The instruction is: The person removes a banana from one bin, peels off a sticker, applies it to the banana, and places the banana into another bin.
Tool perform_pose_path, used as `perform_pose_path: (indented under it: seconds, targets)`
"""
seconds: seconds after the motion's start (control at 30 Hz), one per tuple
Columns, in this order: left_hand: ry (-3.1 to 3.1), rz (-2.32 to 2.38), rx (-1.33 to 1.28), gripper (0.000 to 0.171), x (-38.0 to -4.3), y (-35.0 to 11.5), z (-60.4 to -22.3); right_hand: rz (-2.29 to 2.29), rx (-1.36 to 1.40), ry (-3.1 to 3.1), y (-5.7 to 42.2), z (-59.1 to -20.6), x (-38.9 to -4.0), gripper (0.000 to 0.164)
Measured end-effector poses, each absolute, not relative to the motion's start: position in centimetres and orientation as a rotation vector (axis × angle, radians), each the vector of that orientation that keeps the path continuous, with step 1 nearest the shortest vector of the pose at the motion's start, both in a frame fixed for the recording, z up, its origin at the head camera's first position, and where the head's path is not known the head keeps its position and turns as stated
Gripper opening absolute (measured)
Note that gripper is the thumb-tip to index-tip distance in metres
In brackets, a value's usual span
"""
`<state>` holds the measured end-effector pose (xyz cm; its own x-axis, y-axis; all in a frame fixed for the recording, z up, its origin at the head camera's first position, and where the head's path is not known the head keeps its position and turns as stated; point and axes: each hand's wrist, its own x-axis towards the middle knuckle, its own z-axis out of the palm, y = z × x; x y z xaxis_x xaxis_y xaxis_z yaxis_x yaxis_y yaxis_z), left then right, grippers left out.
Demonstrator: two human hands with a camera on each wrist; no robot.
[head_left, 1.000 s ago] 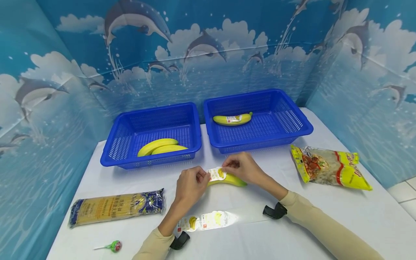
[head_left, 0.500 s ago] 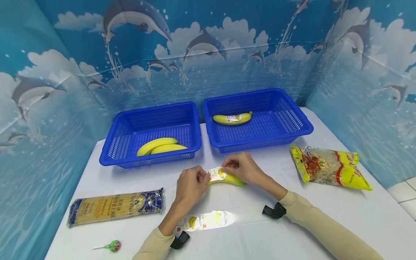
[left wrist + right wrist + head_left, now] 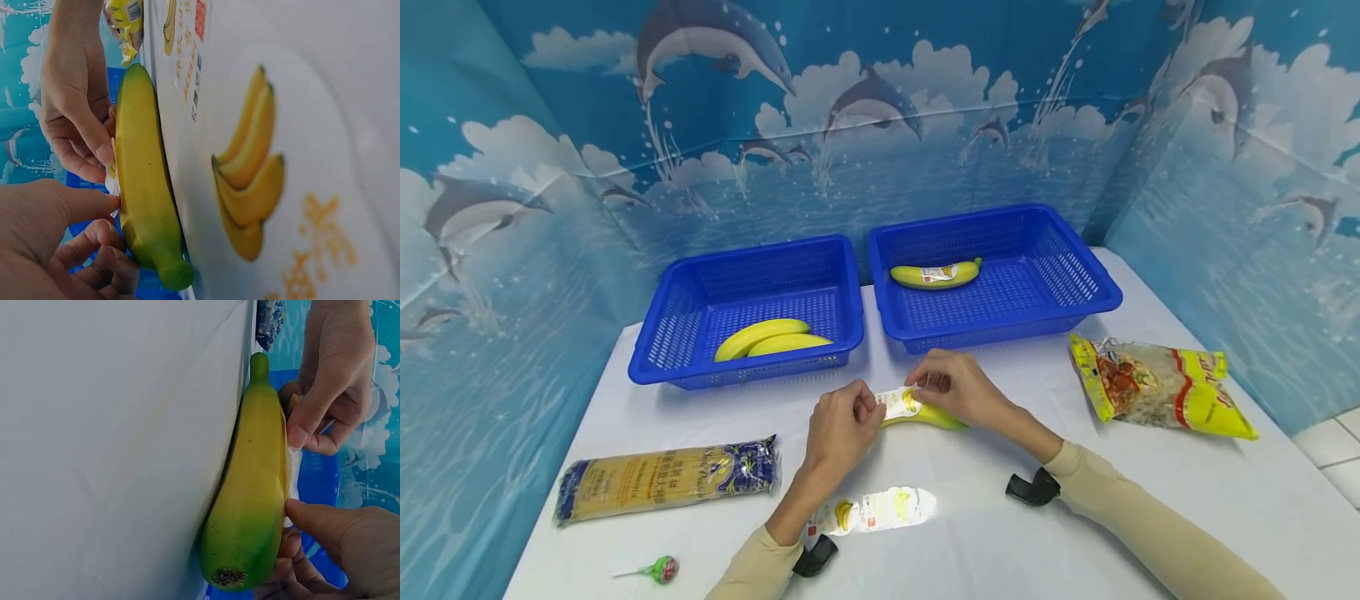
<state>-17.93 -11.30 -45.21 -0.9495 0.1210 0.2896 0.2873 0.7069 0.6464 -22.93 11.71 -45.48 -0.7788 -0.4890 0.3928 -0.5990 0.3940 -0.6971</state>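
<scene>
A yellow banana with green ends [image 3: 942, 418] lies on the white table between both hands. On its upper side is a white sticker [image 3: 898, 403] printed with bananas. My left hand [image 3: 842, 423] pinches the sticker's left end, its thumb on the edge in the left wrist view. My right hand [image 3: 961, 388] does likewise at the other end, fingers curled against the banana [image 3: 250, 481]. The sticker's face is mostly hidden in both wrist views. Nearer the body, a clear backing strip with more banana stickers [image 3: 891, 508] lies flat.
Two blue baskets stand behind the hands: the left basket [image 3: 681, 367] holds bare bananas [image 3: 763, 335], the right basket [image 3: 1011, 327] one stickered banana [image 3: 917, 277]. A pack of spaghetti [image 3: 666, 479] and a lollipop [image 3: 664, 569] lie left, a yellow food bag [image 3: 1161, 387] right.
The right hand's fingers have shifted very slightly along the sticker's right end. Banana, left hand and the other things look almost unmoved.
</scene>
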Motion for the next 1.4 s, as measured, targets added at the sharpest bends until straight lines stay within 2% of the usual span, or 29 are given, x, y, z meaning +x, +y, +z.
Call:
perform_pose_path:
  seconds: [0.2, 0.47, 0.8, 1.4]
  targets:
    - [-2.67, -1.138, -0.363, 0.015, -17.95, -11.4, -45.26, 1.356, 1.038, -2.471, 11.77, -45.49, -22.84, 0.023]
    - [-2.704, -1.166, -0.349, 0.013, -17.94, -11.46, -45.18, 1.351, 1.11, -2.484, 12.05, -45.53, -22.84, 0.016]
    - [-2.696, -1.172, -0.383, 0.017, -18.09, -11.55, -45.39, 1.294, 1.132, -2.557, 12.16, -45.41, -22.68, 0.014]
    - [-2.736, -1.187, -0.413, 0.029, -18.2, -11.65, -45.58, 1.225, 1.092, -2.652, 11.87, -45.52, -22.61, 0.023]
